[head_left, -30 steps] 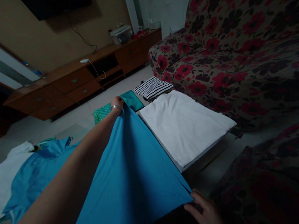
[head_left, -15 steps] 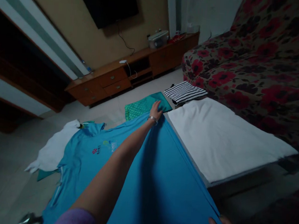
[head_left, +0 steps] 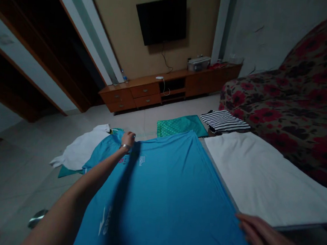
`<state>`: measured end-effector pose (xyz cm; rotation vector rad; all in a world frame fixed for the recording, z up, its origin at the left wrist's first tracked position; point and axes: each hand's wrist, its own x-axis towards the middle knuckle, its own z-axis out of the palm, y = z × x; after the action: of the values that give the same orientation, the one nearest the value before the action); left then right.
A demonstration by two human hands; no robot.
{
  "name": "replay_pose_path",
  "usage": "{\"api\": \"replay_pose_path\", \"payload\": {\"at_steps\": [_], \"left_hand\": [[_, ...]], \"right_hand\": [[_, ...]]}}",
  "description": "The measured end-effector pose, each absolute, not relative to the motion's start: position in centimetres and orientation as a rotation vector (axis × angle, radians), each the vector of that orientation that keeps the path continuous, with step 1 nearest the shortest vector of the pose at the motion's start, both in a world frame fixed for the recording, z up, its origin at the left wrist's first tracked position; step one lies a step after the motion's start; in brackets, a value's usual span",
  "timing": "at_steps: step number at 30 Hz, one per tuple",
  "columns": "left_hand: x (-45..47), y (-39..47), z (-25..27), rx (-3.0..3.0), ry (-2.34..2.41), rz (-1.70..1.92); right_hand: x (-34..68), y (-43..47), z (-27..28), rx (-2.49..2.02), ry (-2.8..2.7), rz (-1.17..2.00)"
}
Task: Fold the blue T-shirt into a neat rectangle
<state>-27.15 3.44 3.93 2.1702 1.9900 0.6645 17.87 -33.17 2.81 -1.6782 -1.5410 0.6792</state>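
Note:
A blue T-shirt (head_left: pixel 163 190) with small printed logos lies spread out in front of me, its sleeve end to the left and its hem to the right. My left hand (head_left: pixel 128 139), with a silver bracelet at the wrist, reaches across it and is closed on the shirt's far edge near the sleeve. At the lower right, my right hand (head_left: pixel 267 236) pinches the hem between thumb and fingers. A folded white cloth (head_left: pixel 269 176) lies just beyond the hem. To the left, a white garment (head_left: pixel 79 150) is partly covered by the shirt's sleeve end.
Beyond the shirt lie a folded green garment (head_left: pixel 180 125) and a black-and-white striped garment (head_left: pixel 226 121). A flowered sofa (head_left: pixel 295 99) stands at the right. Along the far wall runs a wooden TV cabinet (head_left: pixel 146 92) below a television (head_left: pixel 163 20).
My left hand has moved left along the shirt's far edge, from the hem corner to near the sleeve, and closed. My right hand stays at the hem. The view has shifted left and up.

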Motion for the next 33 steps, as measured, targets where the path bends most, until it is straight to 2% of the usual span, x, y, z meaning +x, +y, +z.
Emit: {"api": "replay_pose_path", "payload": {"at_steps": [5,8,11,20,27,33], "left_hand": [[-37.2,9.1,2.7,2.019,2.430,0.286],[-39.4,12.0,0.1,2.082,2.398,0.194],[-39.4,14.0,-1.8,2.109,2.306,0.135],[-36.8,14.5,-2.6,1.950,2.337,0.130],[-36.2,13.1,-0.9,1.626,2.643,0.386],[-35.4,12.7,-2.8,1.405,2.727,0.546]], "right_hand": [[17.9,-11.2,6.6,-1.675,-1.991,0.365],[16.7,0.1,5.3,-1.839,-2.212,0.246],[15.0,6.6,2.9,-2.012,-2.315,0.200],[12.6,10.5,-0.3,-2.165,-2.295,0.173],[13.2,10.4,0.0,-2.258,-2.043,0.038],[12.1,10.0,-1.3,-2.281,-1.912,-0.049]]}}
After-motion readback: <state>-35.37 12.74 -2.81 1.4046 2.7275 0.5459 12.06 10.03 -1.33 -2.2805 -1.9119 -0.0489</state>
